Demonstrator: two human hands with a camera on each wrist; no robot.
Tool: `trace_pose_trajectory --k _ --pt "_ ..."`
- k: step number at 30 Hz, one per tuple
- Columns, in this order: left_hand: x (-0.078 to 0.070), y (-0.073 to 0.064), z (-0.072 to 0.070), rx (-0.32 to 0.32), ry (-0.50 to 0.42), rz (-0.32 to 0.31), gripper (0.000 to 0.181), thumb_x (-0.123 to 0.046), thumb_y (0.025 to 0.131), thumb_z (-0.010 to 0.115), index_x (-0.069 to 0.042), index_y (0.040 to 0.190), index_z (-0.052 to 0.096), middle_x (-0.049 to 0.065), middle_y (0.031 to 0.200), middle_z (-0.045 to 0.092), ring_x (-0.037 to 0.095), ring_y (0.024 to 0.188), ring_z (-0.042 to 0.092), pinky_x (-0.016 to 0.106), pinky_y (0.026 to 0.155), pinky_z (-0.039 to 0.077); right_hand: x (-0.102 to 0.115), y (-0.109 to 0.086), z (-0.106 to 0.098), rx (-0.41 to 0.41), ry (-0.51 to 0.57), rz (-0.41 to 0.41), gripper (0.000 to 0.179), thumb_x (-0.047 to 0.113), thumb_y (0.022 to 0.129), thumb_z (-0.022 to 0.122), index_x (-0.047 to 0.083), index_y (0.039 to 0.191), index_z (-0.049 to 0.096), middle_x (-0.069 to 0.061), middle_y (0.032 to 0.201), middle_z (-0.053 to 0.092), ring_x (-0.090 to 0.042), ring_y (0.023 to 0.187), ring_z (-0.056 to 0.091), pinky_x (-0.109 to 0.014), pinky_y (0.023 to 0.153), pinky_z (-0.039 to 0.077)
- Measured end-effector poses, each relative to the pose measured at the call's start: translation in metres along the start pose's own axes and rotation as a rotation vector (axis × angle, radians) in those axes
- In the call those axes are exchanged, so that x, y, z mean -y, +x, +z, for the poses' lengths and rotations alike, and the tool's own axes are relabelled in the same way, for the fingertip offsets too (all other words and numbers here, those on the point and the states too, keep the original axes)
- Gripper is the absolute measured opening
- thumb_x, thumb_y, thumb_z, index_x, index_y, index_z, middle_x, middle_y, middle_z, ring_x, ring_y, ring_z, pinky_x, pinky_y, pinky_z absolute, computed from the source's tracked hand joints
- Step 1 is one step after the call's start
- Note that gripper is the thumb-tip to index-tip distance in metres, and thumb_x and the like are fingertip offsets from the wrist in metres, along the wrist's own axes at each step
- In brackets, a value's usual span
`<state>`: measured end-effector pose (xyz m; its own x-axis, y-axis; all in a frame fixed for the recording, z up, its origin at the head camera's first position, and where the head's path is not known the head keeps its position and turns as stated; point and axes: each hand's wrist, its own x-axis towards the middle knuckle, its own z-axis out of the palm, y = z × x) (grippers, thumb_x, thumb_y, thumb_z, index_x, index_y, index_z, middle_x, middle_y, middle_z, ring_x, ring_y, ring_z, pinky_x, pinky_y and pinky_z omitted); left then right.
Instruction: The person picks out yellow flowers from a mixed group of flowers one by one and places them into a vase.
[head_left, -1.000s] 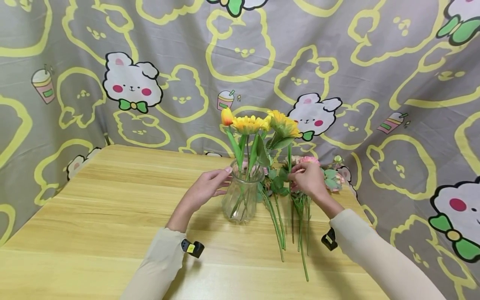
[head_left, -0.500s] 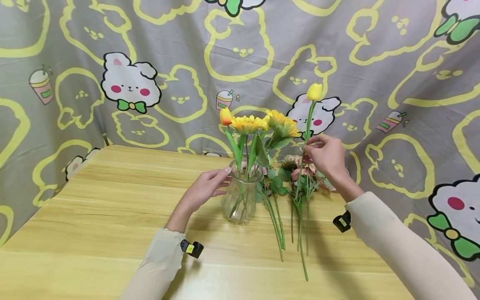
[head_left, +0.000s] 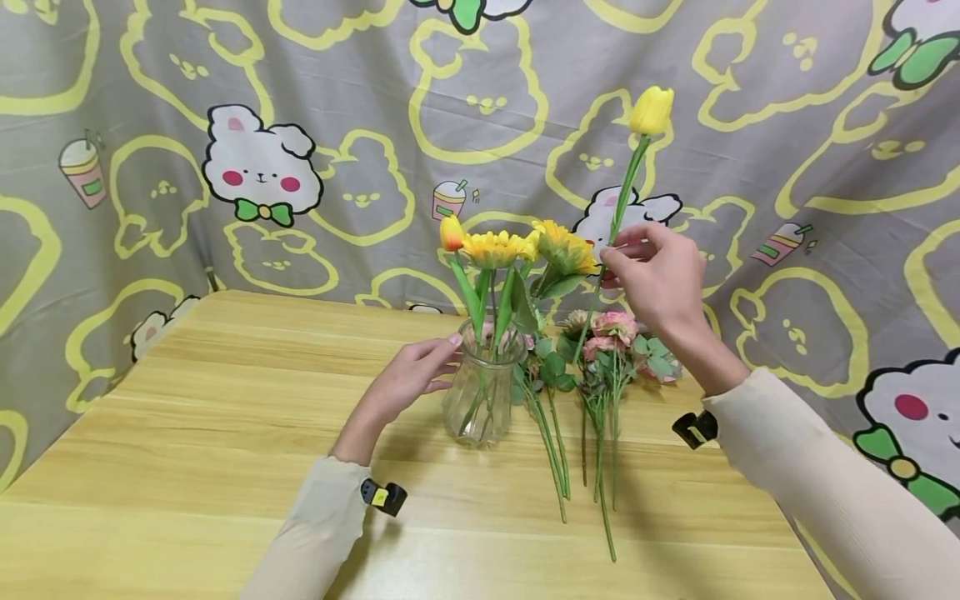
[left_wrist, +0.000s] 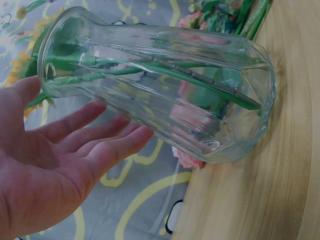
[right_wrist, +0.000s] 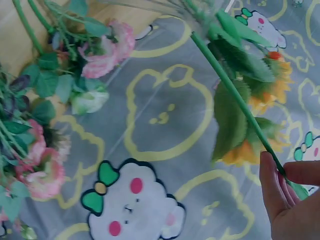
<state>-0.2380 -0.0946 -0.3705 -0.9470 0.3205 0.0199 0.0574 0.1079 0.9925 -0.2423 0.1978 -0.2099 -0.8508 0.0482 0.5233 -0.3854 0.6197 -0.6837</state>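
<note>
A clear ribbed glass vase [head_left: 477, 404] stands upright on the wooden table, holding an orange-yellow tulip [head_left: 452, 234] and yellow sunflowers [head_left: 566, 250]. My left hand [head_left: 411, 375] is at the vase's left side, thumb by the rim and fingers loosely extended along the glass [left_wrist: 165, 90]. Up to the right, my right hand [head_left: 663, 279] pinches the green stem of a yellow tulip [head_left: 651, 112] between thumb and fingers. That stem slants down to the left, its lower end in the air right of the vase. The right wrist view shows the pinched stem [right_wrist: 235, 92], with the tulip's bloom out of frame.
Pink flowers [head_left: 617, 327] with green leaves lie on the table right of the vase, their several stems [head_left: 600, 467] pointing toward the front edge. A grey cartoon-print cloth [head_left: 337, 100] hangs behind the table [head_left: 225, 417].
My right hand has lifted the yellow tulip up and to the right, away from the pink flowers. The left hand and the vase have stayed in place.
</note>
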Motion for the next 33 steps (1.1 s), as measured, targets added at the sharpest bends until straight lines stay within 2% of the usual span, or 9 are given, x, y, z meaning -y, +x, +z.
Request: trace_pose_trajectory --k 2,5,6,9,11,12,17,23,33 --pt "0.0 0.0 0.0 0.0 -0.001 0.0 0.069 -0.058 0.103 0.049 -0.003 0.144 0.053 0.019 0.141 0.059 0.036 0.133 0.056 0.046 0.107 0.054 0.006 0.001 0.0 0.0 -0.01 -0.027 0.021 0.018 0.096 0.069 0.002 0.11 0.069 -0.021 0.101 0.076 0.001 0.06 0.069 -0.02 0.061 0.061" --pt "0.0 0.0 0.0 0.003 0.001 0.002 0.069 -0.058 0.103 0.048 -0.003 0.144 0.053 0.019 0.141 0.059 0.037 0.133 0.056 0.047 0.107 0.053 0.014 0.002 0.001 -0.021 -0.031 -0.076 0.02 0.019 0.096 0.069 0.004 0.109 0.069 -0.02 0.1 0.077 0.005 0.06 0.068 -0.014 0.091 0.053" --pt "0.0 0.0 0.0 0.004 0.002 0.003 0.069 -0.058 0.103 0.048 -0.003 0.144 0.053 0.019 0.141 0.059 0.037 0.133 0.056 0.047 0.107 0.053 0.016 0.002 0.001 -0.026 -0.031 -0.09 0.019 0.019 0.096 0.069 0.005 0.108 0.069 -0.019 0.1 0.077 0.004 0.06 0.068 -0.016 0.093 0.053" --pt "-0.001 0.0 0.0 0.005 0.004 0.005 0.069 -0.058 0.103 0.048 -0.003 0.145 0.053 0.019 0.141 0.059 0.037 0.133 0.056 0.047 0.107 0.053 0.024 0.005 0.003 -0.039 -0.035 -0.12 0.018 0.018 0.096 0.068 0.004 0.107 0.068 -0.018 0.098 0.077 0.005 0.06 0.068 -0.014 0.091 0.052" --pt "-0.001 0.0 0.0 0.005 0.006 0.005 0.068 -0.058 0.103 0.048 -0.004 0.145 0.053 0.019 0.141 0.059 0.037 0.134 0.056 0.046 0.107 0.053 0.028 0.005 0.005 -0.039 -0.022 -0.121 0.019 0.018 0.096 0.067 0.003 0.108 0.067 -0.017 0.097 0.076 0.004 0.061 0.069 -0.014 0.068 0.059" --pt "-0.001 0.0 0.0 0.004 0.006 0.005 0.068 -0.058 0.103 0.048 -0.004 0.145 0.053 0.019 0.141 0.059 0.037 0.134 0.056 0.046 0.107 0.053 0.029 0.006 0.006 -0.037 -0.01 -0.119 0.019 0.017 0.096 0.067 0.002 0.108 0.067 -0.017 0.097 0.075 0.003 0.061 0.069 -0.02 0.061 0.061" --pt "-0.001 -0.001 0.0 0.008 0.004 0.004 0.068 -0.058 0.103 0.048 -0.003 0.145 0.053 0.019 0.142 0.059 0.038 0.134 0.055 0.046 0.107 0.053 0.036 0.003 0.011 -0.041 0.048 -0.116 0.021 0.015 0.097 0.065 0.0 0.112 0.064 -0.016 0.097 0.072 -0.002 0.064 0.07 -0.024 0.063 0.063" --pt "-0.001 0.0 0.0 0.003 0.007 0.004 0.068 -0.057 0.103 0.048 -0.002 0.144 0.053 0.02 0.141 0.059 0.037 0.134 0.056 0.046 0.106 0.054 0.036 0.0 0.019 -0.044 0.077 -0.14 0.018 0.012 0.097 0.065 -0.001 0.109 0.063 -0.016 0.096 0.073 -0.007 0.068 0.072 -0.021 0.064 0.062" --pt "-0.002 -0.001 0.0 -0.003 0.008 -0.003 0.068 -0.057 0.104 0.048 -0.002 0.144 0.053 0.02 0.141 0.058 0.037 0.134 0.056 0.046 0.107 0.054 0.025 -0.014 0.04 0.016 0.049 -0.156 0.018 0.01 0.096 0.068 -0.001 0.11 0.062 -0.015 0.094 0.074 -0.028 0.072 0.075 -0.018 0.061 0.059"
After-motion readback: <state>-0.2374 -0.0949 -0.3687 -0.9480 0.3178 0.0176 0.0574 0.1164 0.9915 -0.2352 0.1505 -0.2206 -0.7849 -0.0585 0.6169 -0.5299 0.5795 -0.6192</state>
